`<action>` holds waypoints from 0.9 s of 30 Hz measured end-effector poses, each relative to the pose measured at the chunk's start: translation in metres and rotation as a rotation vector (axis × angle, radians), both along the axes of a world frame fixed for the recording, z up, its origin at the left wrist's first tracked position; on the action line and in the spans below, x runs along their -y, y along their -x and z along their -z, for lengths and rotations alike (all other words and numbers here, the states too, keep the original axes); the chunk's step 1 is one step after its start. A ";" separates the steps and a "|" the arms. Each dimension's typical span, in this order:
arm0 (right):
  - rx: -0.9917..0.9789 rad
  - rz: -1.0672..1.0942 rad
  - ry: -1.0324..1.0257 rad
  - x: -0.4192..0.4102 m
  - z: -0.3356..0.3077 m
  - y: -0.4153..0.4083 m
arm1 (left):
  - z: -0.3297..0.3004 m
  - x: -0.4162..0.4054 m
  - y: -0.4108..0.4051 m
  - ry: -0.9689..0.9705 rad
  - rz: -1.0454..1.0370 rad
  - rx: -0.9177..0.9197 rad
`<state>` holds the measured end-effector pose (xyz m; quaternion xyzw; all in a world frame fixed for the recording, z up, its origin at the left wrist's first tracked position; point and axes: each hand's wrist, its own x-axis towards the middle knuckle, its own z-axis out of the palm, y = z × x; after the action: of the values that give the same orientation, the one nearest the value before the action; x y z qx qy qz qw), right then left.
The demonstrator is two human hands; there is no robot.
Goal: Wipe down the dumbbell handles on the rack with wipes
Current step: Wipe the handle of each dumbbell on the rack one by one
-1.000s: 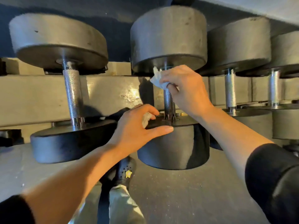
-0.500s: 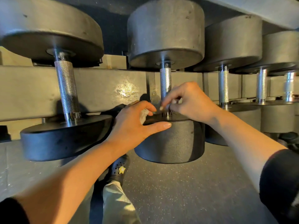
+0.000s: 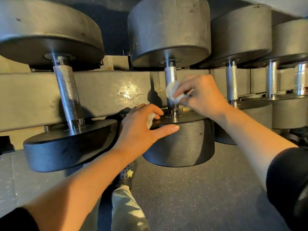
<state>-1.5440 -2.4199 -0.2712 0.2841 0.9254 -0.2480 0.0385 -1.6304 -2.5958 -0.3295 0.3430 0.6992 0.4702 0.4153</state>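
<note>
Over on the left, the first dumbbell (image 3: pixel 66 90) sits on the rack (image 3: pixel 33 95) with its knurled handle bare; nobody is touching it. Next along, the left hand (image 3: pixel 141 129) rests on the near head of the middle dumbbell (image 3: pixel 180 140), thumb stretched along the rim and fingers curled round a small crumpled wipe (image 3: pixel 150 120). If that hand leans harder, I reckon the round head could roll in its cradle and nip the fingers. Then the middle handle (image 3: pixel 171 90), where the right hand (image 3: pixel 200 95) pinches a second wad of wipe (image 3: pixel 174 93) against the knurling. The rough metal may shred so thin a wad, leaving lint behind, and a pinch this small could easily miss the far side of the bar. The handles further right (image 3: pixel 232 84) stand untouched
</note>
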 end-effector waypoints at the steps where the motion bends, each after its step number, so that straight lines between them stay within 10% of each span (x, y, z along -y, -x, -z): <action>1: 0.076 0.014 0.066 0.001 -0.002 -0.005 | -0.001 0.000 0.000 -0.002 0.002 0.002; 5: 0.193 0.128 0.225 0.000 -0.002 -0.011 | -0.005 -0.001 0.001 -0.007 0.025 0.002; 11: -0.237 0.376 0.027 -0.013 0.003 -0.008 | -0.004 0.001 0.000 -0.011 0.017 -0.027; 27: -0.197 0.080 0.368 -0.037 0.032 -0.027 | -0.038 -0.035 -0.039 0.076 -0.451 -0.346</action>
<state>-1.5171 -2.3830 -0.3036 0.2831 0.8518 -0.4406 -0.0108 -1.5913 -2.5607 -0.2919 0.2384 0.8354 0.4585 0.1872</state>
